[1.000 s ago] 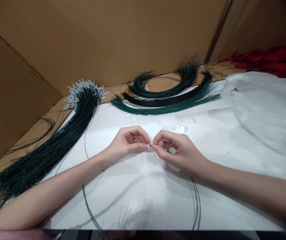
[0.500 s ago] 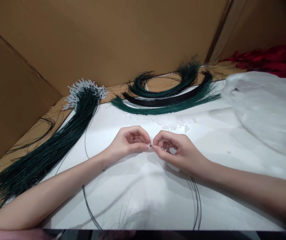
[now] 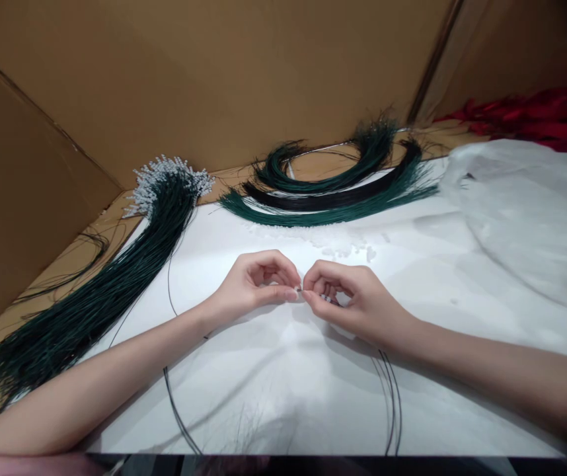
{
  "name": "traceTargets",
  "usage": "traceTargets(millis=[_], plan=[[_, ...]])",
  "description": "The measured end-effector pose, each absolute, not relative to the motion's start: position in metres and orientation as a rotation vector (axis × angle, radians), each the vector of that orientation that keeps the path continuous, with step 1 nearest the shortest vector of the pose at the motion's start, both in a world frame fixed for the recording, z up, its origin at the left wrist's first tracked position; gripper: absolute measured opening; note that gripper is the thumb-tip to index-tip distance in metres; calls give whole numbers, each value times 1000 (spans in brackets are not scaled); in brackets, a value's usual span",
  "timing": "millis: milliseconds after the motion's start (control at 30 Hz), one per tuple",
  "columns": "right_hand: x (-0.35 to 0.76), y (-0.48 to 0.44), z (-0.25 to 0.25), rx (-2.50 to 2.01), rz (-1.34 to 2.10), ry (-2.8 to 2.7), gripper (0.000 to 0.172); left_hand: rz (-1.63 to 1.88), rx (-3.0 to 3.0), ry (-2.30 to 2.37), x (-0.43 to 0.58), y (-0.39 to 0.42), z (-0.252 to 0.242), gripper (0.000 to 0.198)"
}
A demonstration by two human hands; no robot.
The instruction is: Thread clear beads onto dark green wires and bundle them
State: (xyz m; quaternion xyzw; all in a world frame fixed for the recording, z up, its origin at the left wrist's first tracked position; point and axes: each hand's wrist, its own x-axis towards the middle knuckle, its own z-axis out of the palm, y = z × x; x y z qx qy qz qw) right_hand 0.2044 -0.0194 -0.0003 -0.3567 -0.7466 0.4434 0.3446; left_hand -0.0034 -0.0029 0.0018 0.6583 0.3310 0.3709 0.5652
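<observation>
My left hand (image 3: 240, 283) and right hand (image 3: 365, 301) keep their narrow grip on a tiny piece (image 3: 299, 289), fingertip work continuing, while dark wires (image 3: 399, 411) toward five o'clock shift slightly.

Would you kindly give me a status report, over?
Left hand and right hand: both pinching. Tiny dark piece between them. Small white bits lie beyond.

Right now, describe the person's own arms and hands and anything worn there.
The left hand and right hand wear no gloves; no rings or watch show. The left forearm and right forearm are bare, with pink cloth, perhaps a sleeve, below the left one.
</observation>
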Motion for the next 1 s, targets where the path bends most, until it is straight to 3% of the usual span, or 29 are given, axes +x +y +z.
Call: traceTargets(millis=[533,1000], plan=[[205,-19,2,-940,1181,-1950,4,922,1642,733,-2,-4,-2,38],[205,-19,2,-929,1151,-1972,6,931,1733,757,-1,-6,-1,36]])
